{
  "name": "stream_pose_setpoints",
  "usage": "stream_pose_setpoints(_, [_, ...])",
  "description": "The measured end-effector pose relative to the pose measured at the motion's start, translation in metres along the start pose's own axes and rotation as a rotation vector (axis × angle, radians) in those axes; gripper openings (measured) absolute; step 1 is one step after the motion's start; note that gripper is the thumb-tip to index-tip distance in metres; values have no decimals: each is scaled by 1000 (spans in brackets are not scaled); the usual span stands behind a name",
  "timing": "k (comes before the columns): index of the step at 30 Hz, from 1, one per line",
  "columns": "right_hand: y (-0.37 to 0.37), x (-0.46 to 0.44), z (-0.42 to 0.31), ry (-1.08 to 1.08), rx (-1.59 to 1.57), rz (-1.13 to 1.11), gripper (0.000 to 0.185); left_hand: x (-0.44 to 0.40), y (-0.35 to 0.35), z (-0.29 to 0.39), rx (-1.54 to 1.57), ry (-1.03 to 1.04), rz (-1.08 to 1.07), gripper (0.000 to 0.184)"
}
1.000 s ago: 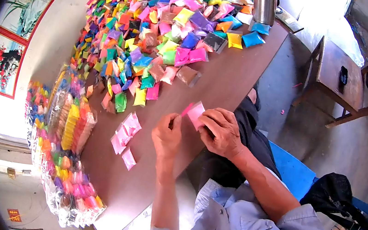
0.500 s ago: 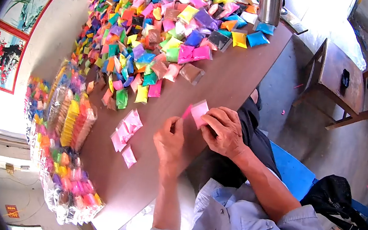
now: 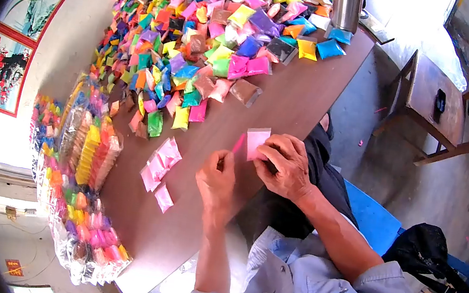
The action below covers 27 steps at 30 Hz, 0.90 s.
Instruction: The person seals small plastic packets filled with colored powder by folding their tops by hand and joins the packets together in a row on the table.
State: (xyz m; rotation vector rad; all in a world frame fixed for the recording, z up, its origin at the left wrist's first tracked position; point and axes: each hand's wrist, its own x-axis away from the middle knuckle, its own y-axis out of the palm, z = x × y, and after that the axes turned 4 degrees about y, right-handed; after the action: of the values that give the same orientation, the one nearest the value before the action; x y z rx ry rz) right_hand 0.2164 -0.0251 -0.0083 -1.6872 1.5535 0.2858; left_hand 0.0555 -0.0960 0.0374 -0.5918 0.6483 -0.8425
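My right hand [image 3: 286, 166] pinches a light pink packet [image 3: 256, 142] with a clear top edge, held upright over the table. Close by on the left, my left hand [image 3: 216, 178] is closed around a thin bright pink strip [image 3: 239, 143] that sticks up from its fingertips; what the strip is I cannot make out. A gap separates strip and packet. Several similar pink packets [image 3: 162, 159] lie together on the brown table to the left of my hands, with a single pink packet [image 3: 164, 198] just below them.
A large heap of colourful packets [image 3: 201, 41] covers the far part of the table [image 3: 213, 129]. Clear bags of stacked packets [image 3: 91, 157] line the left edge. A metal cylinder [image 3: 346, 7] stands at the back right. A wooden chair [image 3: 436, 102] is off to the right.
The packet in my right hand has turned more upright, and its edge stands farther from the pink strip. My left hand stays almost in place.
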Motion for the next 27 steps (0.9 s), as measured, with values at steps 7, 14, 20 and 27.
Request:
stream_pose_setpoints(7, [3,2,4,-28,7,10,24,12,-3,19,101,76,-21,13])
stream_pose_setpoints(14, [0,-2,0,-5,30,-12,28,8,4,8,41,30,-25,15])
stream_pose_setpoints(20, [-4,-5,-5,1,36,-18,29,5,-8,13,37,26,-7,14])
stream_pose_setpoints(27, [-1,-5,-2,-24,19,14,25,20,3,16,70,61,-9,11])
